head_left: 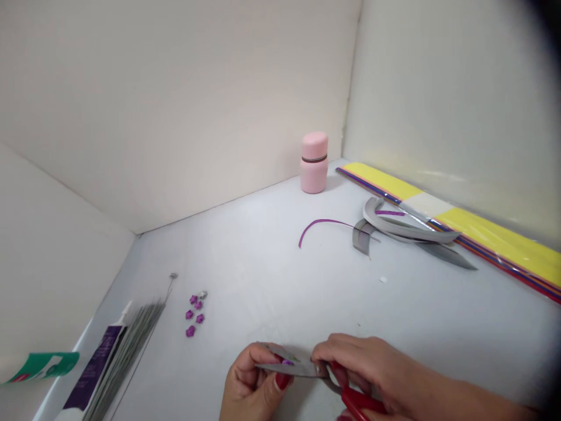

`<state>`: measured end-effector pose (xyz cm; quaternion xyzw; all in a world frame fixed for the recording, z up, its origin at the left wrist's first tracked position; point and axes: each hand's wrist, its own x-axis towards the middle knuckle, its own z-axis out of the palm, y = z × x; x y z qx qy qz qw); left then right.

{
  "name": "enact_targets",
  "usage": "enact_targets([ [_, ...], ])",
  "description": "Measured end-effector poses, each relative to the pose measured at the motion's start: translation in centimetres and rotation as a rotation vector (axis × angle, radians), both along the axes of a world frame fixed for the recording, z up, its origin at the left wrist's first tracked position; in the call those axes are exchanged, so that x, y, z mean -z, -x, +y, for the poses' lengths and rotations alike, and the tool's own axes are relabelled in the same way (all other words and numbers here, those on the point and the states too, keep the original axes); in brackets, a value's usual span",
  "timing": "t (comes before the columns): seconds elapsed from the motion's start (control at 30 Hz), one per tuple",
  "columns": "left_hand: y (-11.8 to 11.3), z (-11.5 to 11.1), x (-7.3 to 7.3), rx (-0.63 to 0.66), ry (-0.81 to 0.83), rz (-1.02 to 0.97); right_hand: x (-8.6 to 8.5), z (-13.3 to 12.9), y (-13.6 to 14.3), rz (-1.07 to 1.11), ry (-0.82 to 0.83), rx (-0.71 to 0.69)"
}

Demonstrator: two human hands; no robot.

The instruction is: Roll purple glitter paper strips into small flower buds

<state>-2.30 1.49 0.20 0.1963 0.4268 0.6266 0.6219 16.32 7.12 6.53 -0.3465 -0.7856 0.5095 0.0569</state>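
Note:
Near the front edge, my right hand (pixel 368 368) grips red-handled scissors (pixel 302 369). The blades are parted and point left, reaching over the fingers of my left hand (pixel 252 383). That hand is closed in a pinch around a small purple piece (pixel 287 362), which looks like a folded paper star and shows between the blades. The blades and fingertips partly hide it. Off to the left lie several small purple paper stars (pixel 198 305), with a silvery grey one (pixel 202 294) beside them.
A pink flask (pixel 314 164) stands by the back wall. At right are grey curled paper strips (pixel 394 228), a thin purple strip (pixel 324 221) and a yellow-topped paper pack (pixel 495 231). Grey wire stems (pixel 125 356) and a purple-and-white tube (pixel 94 368) lie left, near a green-labelled object (pixel 52 363).

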Motion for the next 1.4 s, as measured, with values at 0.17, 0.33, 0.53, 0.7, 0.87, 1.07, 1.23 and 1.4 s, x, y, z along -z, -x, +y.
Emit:
enact_targets([
  [0.17, -0.1, 0.0, -0.1, 0.013, -0.011, 0.017, 0.4, -0.2, -0.2, 0.035, -0.010, -0.020],
  [0.33, -0.2, 0.0, -0.3, -0.010, -0.003, -0.030, 1.1, -0.6, -0.4, 0.031, -0.026, -0.024],
  [0.53, -0.3, 0.1, -0.4, -0.025, 0.015, -0.022, 1.1, -0.5, -0.3, 0.035, -0.062, 0.004],
  [0.7, -0.2, 0.0, -0.1, -0.020, 0.022, -0.017, 1.1, -0.3, -0.2, -0.001, -0.046, -0.008],
  [0.87, 0.0, 0.0, 0.2, -0.002, 0.007, -0.003, 1.5, -0.3, -0.6, 0.021, -0.007, -0.039],
  [1.07, 0.0, 0.0, 0.0, 0.011, 0.074, -0.038, 1.5, -0.2, -0.7, 0.051, 0.051, -0.040],
  [1.23, 0.0, 0.0, -0.3, 0.017, 0.104, -0.046, 1.4, -0.1, -0.8, 0.104, 0.062, -0.060],
  [1.4, 0.0, -0.1, -0.5, 0.039, 0.090, -0.049, 1.4, -0.2, -0.7, 0.108, 0.040, -0.076],
])
